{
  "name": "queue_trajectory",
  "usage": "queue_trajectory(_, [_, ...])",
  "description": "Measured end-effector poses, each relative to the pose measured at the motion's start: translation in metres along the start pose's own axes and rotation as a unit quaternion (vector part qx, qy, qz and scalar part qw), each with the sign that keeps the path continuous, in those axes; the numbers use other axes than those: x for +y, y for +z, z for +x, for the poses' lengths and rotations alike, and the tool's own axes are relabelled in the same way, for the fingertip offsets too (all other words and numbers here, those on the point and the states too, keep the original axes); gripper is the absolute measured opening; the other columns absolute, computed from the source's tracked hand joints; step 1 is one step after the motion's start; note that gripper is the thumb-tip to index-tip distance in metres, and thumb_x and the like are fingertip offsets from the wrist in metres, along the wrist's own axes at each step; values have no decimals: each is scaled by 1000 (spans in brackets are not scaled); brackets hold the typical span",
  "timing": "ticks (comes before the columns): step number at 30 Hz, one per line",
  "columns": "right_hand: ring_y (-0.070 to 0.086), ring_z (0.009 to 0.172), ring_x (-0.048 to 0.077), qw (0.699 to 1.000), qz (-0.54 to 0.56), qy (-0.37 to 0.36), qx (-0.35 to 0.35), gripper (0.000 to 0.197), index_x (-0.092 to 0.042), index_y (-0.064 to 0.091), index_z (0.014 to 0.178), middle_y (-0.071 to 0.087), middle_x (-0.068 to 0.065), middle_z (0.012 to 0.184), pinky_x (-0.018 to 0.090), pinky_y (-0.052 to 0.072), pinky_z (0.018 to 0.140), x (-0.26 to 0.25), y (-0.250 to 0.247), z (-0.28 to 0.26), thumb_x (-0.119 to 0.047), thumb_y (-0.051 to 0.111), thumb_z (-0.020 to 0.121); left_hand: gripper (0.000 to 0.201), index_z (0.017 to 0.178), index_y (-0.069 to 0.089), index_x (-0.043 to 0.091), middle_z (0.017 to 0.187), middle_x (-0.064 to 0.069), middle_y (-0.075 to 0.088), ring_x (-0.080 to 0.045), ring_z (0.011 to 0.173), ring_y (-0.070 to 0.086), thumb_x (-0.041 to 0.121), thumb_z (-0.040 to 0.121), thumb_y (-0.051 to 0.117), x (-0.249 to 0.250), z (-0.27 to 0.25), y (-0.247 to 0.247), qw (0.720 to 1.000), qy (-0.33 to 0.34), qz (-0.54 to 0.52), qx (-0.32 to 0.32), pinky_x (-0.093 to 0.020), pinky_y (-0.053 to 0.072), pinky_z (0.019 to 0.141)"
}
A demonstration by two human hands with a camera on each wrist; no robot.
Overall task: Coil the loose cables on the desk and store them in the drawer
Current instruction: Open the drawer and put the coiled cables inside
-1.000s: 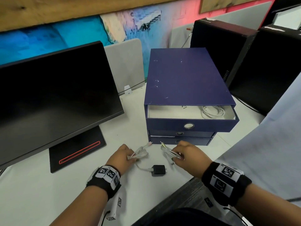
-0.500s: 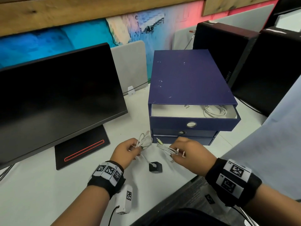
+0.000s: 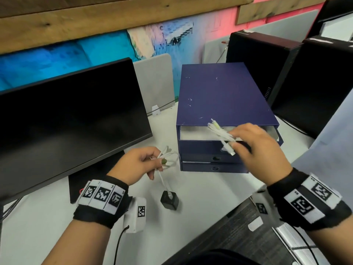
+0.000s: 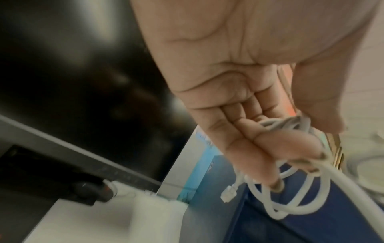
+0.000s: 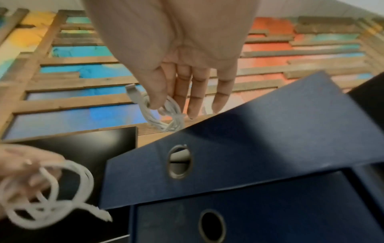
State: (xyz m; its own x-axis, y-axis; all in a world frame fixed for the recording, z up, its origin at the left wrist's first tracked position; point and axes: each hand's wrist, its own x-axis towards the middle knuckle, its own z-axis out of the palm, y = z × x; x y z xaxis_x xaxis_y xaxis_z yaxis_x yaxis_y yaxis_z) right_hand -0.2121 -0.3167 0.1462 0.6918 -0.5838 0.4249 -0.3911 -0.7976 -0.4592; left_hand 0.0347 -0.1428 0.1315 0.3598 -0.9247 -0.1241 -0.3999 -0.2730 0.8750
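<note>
While your right hand [image 3: 261,148] pinched a white bundle [image 3: 221,134] over the open drawer [image 3: 198,145], your left hand [image 3: 137,163] gripped a coil [image 3: 169,156], its charger [image 3: 169,200] dangling below your fingers above the white desk [image 3: 47,217], beside the monitor [image 3: 66,119].

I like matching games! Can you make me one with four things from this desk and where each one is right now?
Things:
1. bundled white cable
2. looped white cable
3. black charger block
4. top drawer

Places or states:
A. pulled open on the blue drawer box
B. pinched in the right hand, over the drawer
C. hanging on a white cord just above the desk
D. held in the left hand, beside the monitor

Pairs: 1-B, 2-D, 3-C, 4-A
</note>
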Motion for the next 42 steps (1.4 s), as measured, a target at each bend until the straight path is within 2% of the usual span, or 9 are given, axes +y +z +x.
queue_trajectory(4, [55,89,22,997,-35,56,-37,17,-12,63,107,55,1,102,31,42,78,11,-2,7,-10,55,92,7,79,66,5,73,-10,71,-25,55,61,10,82,68,30,-12,-17,998,60,-14,28,-27,52,60])
queue_trajectory(9, [50,83,16,995,-35,77,-45,15,-12,60,106,48,-3,98,25,36,72,4,-1,5,-11,50,95,27,78,68,6,73,-8,69,-27,57,64,31,70,76,72,-23,-27,985,160,-31,55,-32,54,61])
queue_trajectory(13, [49,83,16,993,-41,96,-49,17,-13,60,108,49,-4,97,25,34,71,-1,-5,-1,-11,51,95,24,86,67,-1,79,-13,69,-35,66,66,20,76,69,103,-23,-29,973,216,-25,79,-44,58,66])
queue_trajectory(16, [47,82,15,991,-54,107,-55,18,-13,61,109,49,-4,97,24,33,71,-6,-9,-9,-13,51,94,25,86,66,0,78,-16,68,-37,69,65,23,77,69,126,-20,-27,961,257,-50,90,-36,59,60])
queue_trajectory(19, [42,83,11,989,-62,123,-55,19,-13,62,110,45,-7,94,21,29,73,-12,-12,-18,-13,51,94,20,88,63,-2,79,-19,67,-32,65,66,17,82,64,146,-13,-22,949,285,-56,121,-30,58,59])
queue_trajectory(23, [42,84,11,985,-67,154,-48,20,-13,62,110,48,-5,94,19,28,73,-15,-13,-24,-15,51,94,29,90,58,-8,82,-21,66,-21,68,70,19,87,66,162,2,-10,932,322,-33,163,-47,59,67])
queue_trajectory(28, [49,78,15,980,-58,188,-38,17,-14,65,105,56,1,98,23,32,71,-15,-15,-23,-20,53,93,26,90,63,8,85,-7,67,-22,78,64,32,84,69,147,13,13,939,298,101,142,-42,51,72])
queue_trajectory(37, [54,82,18,977,-69,185,-73,21,-15,72,103,52,-3,93,29,41,72,-11,-14,-16,-27,66,87,14,80,59,27,81,10,58,-8,76,55,30,81,73,85,21,28,951,213,222,25,-22,45,69])
queue_trajectory(42, [52,84,16,974,-85,183,-105,29,-11,69,111,53,-1,101,26,39,75,-10,-6,-7,-27,66,87,14,93,71,20,89,10,60,-9,83,54,31,89,64,73,24,29,931,205,300,-29,-31,46,79])
